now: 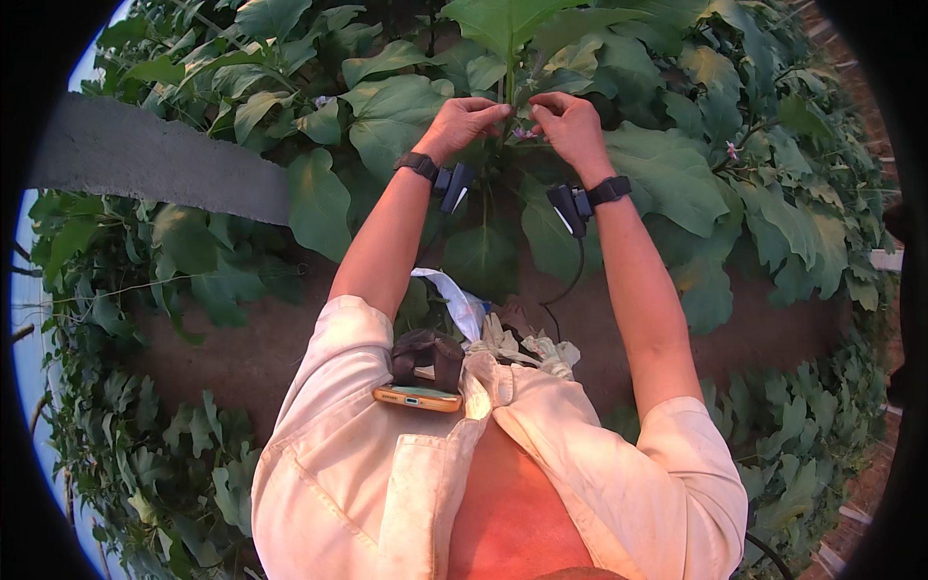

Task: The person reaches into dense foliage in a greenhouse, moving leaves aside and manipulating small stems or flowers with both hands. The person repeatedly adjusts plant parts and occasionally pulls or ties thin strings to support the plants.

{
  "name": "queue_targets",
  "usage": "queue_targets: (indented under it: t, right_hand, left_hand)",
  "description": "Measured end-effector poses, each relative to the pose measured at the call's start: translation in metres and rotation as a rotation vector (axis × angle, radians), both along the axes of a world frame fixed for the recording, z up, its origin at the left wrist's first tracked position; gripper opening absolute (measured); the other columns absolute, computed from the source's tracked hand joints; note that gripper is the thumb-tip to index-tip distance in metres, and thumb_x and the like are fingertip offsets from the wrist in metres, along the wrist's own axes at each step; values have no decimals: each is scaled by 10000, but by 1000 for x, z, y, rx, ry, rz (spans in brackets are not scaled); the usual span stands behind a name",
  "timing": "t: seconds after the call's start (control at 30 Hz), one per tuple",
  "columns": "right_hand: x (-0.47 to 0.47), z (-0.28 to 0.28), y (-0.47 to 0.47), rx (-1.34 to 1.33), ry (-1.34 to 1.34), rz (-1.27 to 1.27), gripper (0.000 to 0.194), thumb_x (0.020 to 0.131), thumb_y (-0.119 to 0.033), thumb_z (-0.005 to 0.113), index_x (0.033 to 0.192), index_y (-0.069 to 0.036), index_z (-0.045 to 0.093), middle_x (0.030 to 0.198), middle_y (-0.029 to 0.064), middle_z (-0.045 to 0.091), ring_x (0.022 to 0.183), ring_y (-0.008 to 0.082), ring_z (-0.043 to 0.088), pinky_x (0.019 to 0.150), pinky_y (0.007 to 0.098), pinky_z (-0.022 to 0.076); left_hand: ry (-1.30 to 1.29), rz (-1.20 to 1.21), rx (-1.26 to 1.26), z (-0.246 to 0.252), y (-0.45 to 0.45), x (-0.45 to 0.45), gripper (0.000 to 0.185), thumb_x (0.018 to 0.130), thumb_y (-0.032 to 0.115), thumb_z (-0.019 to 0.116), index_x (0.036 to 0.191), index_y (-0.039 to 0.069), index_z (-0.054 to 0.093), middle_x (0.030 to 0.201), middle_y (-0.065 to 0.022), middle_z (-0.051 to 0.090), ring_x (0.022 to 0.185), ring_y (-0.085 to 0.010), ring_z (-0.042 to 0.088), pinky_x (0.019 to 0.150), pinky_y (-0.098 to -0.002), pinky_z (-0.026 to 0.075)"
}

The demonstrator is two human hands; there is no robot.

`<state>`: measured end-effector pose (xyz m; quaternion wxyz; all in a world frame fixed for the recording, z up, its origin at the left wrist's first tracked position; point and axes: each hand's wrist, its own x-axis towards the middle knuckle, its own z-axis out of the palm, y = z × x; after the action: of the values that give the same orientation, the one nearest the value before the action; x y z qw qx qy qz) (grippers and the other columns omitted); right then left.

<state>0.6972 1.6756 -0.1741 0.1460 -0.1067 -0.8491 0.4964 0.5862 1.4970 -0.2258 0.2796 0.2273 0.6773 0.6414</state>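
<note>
Both hands are raised at the upper middle, one on each side of an upright green plant stem [510,80], which looks like eggplant. My left hand [467,125] has its thumb and forefinger closed together against the stem's left side; whether something thin is between them cannot be told. My right hand [569,123] is just right of the stem, thumb and forefinger tips near each other, its grip too small to make out. A purple flower [523,133] shows between the hands. Broad leaves [663,177] surround them. Each wrist wears a black strap with a small device.
A grey concrete beam or post [159,163] juts in from the left. Dense leafy plants stand ahead and behind, with bare soil [210,355] between. A thin wire crosses at left. A white plastic bag [460,304] hangs by the waist; a cable [576,279] hangs from the right wrist device.
</note>
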Motion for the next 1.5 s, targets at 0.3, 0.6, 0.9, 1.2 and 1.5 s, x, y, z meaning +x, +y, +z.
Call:
queue_targets:
  t: [0.3, 0.6, 0.9, 1.2, 1.5]
  right_hand:
    - [-21, -30, 11, 77, -7, 166, 422, 828, -358, 796, 1069, -14, 751, 941, 138, 773, 869, 279, 749, 789, 386, 581]
    - [-15, -29, -9, 104, 117, 280, 375, 812, -262, 768, 1069, 9, 733, 965, 161, 772, 895, 289, 750, 820, 379, 589]
    - [-41, -30, -3, -144, -54, 401, 326, 979, -46, 571, 1286, 6, 668, 1134, 84, 760, 937, 149, 727, 857, 297, 577]
    - [-73, -21, -21, -317, 3, 494, 230, 866, -127, 670, 1054, -21, 749, 946, 81, 773, 884, 161, 711, 861, 298, 552]
    - [-60, -12, -25, -132, 100, 396, 241, 928, -240, 726, 996, -10, 750, 859, 88, 755, 784, 165, 700, 756, 326, 555]
  left_hand:
    - [-50, -13, 45, 0, -19, 31, 347, 979, 172, 650, 1296, 31, 671, 1214, -35, 723, 900, -123, 702, 753, -271, 559]
    - [692, 588, -269, -9, 2, 74, 256, 853, 102, 780, 1081, 15, 703, 987, -106, 731, 800, -196, 718, 740, -329, 573]
    - [185, 377, 207, -31, -38, 44, 158, 964, -22, 681, 1113, 0, 728, 1075, -49, 755, 1004, -126, 692, 916, -298, 553]
    - [378, 176, 60, -41, -57, 23, 216, 986, 48, 663, 1188, -25, 689, 1142, -65, 748, 1047, -154, 691, 976, -325, 524]
    - [169, 221, 269, -41, -61, 10, 188, 1012, 54, 652, 1176, -38, 659, 1122, -111, 744, 1005, -178, 714, 918, -323, 587]
